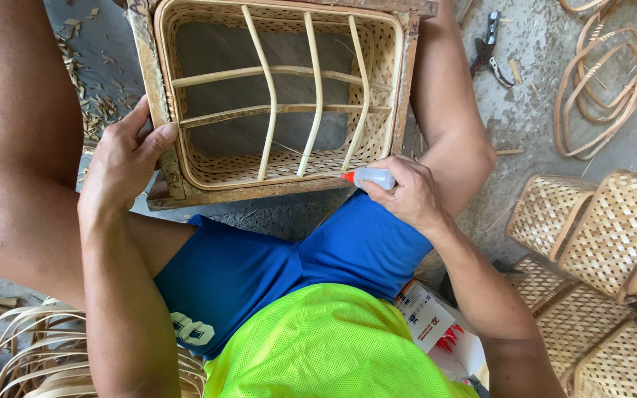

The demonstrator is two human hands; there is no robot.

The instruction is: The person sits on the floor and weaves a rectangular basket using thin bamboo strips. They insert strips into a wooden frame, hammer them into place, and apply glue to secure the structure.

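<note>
A square woven bamboo basket (377,88) sits inside a worn wooden frame (158,110) between my knees, with bent bamboo ribs (317,96) crossing its open base. My left hand (121,163) grips the frame's left side, thumb on the basket rim. My right hand (405,193) holds a small white glue bottle (374,177). Its red nozzle (346,176) touches the basket's near rim where a rib ends.
Finished woven baskets (613,236) are stacked at the right. Coiled bamboo hoops (602,81) and black pliers (489,46) lie on the concrete floor, upper right. Thin bamboo strips (31,346) curl at lower left. A small printed carton (427,315) sits by my right hip. Shavings litter the floor, upper left.
</note>
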